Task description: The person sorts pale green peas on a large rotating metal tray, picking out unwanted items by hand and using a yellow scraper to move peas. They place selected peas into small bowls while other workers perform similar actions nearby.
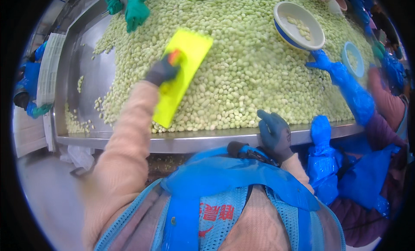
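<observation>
My left hand (163, 69), in a dark glove, is closed on the red-orange part of a bright yellow flat board (189, 61). The board lies slanted over a thick layer of pale green, bean-like pieces (233, 76) and looks slightly blurred. Those pieces cover most of a metal-rimmed sorting table (194, 142). At the table's near edge rests my right hand (275, 134), in a blue-grey glove, its fingers loosely bent beside the nearest pieces. No object shows in it, though its palm side is hidden.
A white and blue bowl (300, 25) with a few pieces stands at upper right, near a co-worker's blue-sleeved hand (319, 60). A light blue basin (353, 59) is farther right. Another person's green gloves (136, 12) reach in at top left. White crates (50, 69) stand left.
</observation>
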Available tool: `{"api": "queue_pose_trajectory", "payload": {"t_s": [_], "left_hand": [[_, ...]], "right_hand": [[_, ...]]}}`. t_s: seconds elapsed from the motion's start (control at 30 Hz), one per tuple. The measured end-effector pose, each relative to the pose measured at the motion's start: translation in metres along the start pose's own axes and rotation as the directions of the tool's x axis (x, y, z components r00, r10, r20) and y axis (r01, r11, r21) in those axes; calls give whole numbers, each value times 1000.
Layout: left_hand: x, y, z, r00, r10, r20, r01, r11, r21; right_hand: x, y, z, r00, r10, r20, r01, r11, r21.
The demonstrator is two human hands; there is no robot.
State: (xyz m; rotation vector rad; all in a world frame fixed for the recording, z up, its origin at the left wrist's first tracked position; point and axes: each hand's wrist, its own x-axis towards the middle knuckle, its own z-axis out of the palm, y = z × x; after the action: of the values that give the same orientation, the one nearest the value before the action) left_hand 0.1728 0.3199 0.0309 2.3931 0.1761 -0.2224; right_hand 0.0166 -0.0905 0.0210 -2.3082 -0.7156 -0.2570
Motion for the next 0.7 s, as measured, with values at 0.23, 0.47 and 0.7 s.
{"api": "queue_pose_trajectory", "payload": {"t_s": [0.23, 0.47, 0.7], "left_hand": [[-5, -1, 6, 957, -169, 237, 219, 955, -203], [27, -9, -97, 989, -80, -126, 24, 917, -398], [19, -88, -19, 962, -258, 89, 272, 865, -423]], "right_hand": [[3, -11, -5, 961, 271, 58, -274, 959, 75], [5, -3, -6, 991, 102, 86, -103, 995, 4], [4, -3, -5, 986, 125, 106, -124, 992, -15]]}}
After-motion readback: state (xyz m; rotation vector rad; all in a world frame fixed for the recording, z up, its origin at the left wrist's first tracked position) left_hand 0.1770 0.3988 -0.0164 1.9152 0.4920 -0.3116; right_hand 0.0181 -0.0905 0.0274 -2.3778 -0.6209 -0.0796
